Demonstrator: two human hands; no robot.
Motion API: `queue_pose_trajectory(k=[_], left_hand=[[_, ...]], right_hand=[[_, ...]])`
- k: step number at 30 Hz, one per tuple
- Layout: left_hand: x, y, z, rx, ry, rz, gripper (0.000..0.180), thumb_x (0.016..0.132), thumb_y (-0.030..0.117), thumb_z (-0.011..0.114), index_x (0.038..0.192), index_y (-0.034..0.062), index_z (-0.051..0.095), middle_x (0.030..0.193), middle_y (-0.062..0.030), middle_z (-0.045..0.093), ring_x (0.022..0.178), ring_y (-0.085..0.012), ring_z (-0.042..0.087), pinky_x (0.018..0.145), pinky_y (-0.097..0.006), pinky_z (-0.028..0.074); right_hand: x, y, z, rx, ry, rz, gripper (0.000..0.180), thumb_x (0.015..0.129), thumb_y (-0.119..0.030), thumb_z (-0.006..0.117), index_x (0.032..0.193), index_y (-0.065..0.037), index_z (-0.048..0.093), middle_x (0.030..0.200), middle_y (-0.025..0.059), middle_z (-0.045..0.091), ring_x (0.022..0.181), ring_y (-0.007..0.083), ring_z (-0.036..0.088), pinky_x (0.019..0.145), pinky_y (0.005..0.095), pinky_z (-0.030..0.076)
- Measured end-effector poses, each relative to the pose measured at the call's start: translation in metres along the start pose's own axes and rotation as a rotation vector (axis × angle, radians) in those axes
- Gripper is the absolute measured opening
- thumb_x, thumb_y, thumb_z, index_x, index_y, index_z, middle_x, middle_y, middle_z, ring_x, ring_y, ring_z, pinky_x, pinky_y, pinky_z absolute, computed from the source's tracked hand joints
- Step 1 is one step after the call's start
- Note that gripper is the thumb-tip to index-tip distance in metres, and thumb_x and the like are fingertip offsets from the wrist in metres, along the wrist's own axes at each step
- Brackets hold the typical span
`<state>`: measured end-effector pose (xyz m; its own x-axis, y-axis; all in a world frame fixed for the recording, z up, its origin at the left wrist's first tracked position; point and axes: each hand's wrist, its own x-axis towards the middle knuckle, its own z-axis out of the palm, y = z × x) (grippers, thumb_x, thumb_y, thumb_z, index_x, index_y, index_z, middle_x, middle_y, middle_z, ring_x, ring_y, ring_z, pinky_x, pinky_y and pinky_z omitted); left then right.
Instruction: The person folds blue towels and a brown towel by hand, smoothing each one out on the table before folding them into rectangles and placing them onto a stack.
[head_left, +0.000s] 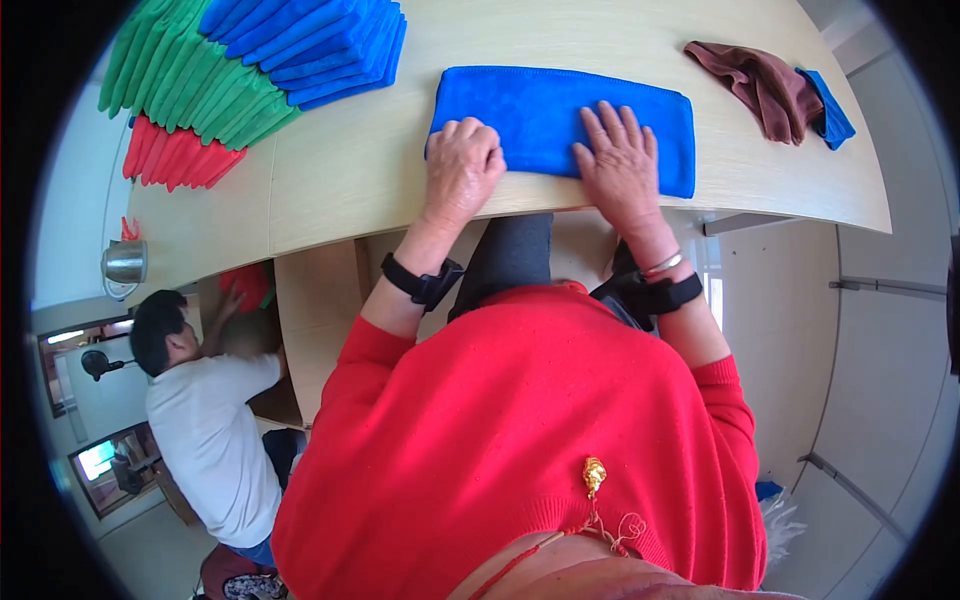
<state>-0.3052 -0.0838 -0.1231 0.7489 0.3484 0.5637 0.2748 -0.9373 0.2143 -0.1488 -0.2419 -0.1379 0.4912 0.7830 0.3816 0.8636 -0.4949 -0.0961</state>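
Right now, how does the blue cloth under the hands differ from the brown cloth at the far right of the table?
The blue cloth is folded flat into a neat rectangle; the brown cloth lies crumpled in a heap. The blue cloth has the left hand and right hand on it; the brown cloth is untouched. The blue cloth looks larger. Both lie on the wooden table.

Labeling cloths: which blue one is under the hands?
The folded blue cloth at the table's near edge, both hands on it; other blues sit stacked far left or crumpled far right.
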Motion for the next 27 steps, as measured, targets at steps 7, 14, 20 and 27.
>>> queue_pose_trajectory(k=[7, 14, 20, 27], left_hand=[[-0.011, -0.036, -0.019, 0.085, 0.008, -0.097, 0.009, 0.074, 0.011, 0.064, 0.073, 0.0109, 0.055, 0.079, -0.0061, 0.055, 0.081, -0.0275, 0.055, 0.072, -0.042, 0.042], [-0.005, -0.069, -0.017, 0.135, -0.099, -0.421, 0.021, 0.083, 0.026, 0.066, 0.085, 0.0057, 0.062, 0.089, -0.013, 0.065, 0.087, -0.0319, 0.061, 0.077, -0.044, 0.047], [0.037, -0.035, -0.01, 0.122, -0.321, -0.601, 0.044, 0.08, 0.041, 0.07, 0.096, 0.0004, 0.065, 0.102, -0.0224, 0.066, 0.096, -0.0372, 0.063, 0.084, -0.044, 0.049], [0.044, -0.05, -0.004, -0.393, -0.45, -0.743, 0.04, 0.08, 0.027, 0.072, 0.106, -0.0016, 0.064, 0.106, -0.0195, 0.067, 0.095, -0.0322, 0.066, 0.086, -0.04, 0.05]], right_hand=[[-0.02, 0.049, -0.012, -0.089, -0.018, 0.167, 0.05, 0.097, -0.041, 0.042, 0.143, -0.021, 0.042, 0.148, 0.0066, 0.039, 0.139, 0.031, 0.031, 0.112, 0.0506, 0.022], [-0.024, 0.087, -0.022, -0.19, -0.049, 0.296, 0.054, 0.097, -0.042, 0.044, 0.145, -0.017, 0.038, 0.148, 0.0093, 0.038, 0.138, 0.0326, 0.032, 0.112, 0.0507, 0.023], [0.022, 0.027, -0.022, 0.007, 0.024, 0.06, 0.061, 0.096, -0.043, 0.047, 0.144, -0.008, 0.036, 0.148, 0.0145, 0.038, 0.139, 0.0322, 0.031, 0.113, 0.0481, 0.024], [0.057, -0.007, 0.016, 0.049, -0.028, 0.003, 0.064, 0.097, -0.049, 0.039, 0.144, -0.005, 0.037, 0.148, 0.0142, 0.038, 0.14, 0.0315, 0.029, 0.114, 0.0476, 0.022]])
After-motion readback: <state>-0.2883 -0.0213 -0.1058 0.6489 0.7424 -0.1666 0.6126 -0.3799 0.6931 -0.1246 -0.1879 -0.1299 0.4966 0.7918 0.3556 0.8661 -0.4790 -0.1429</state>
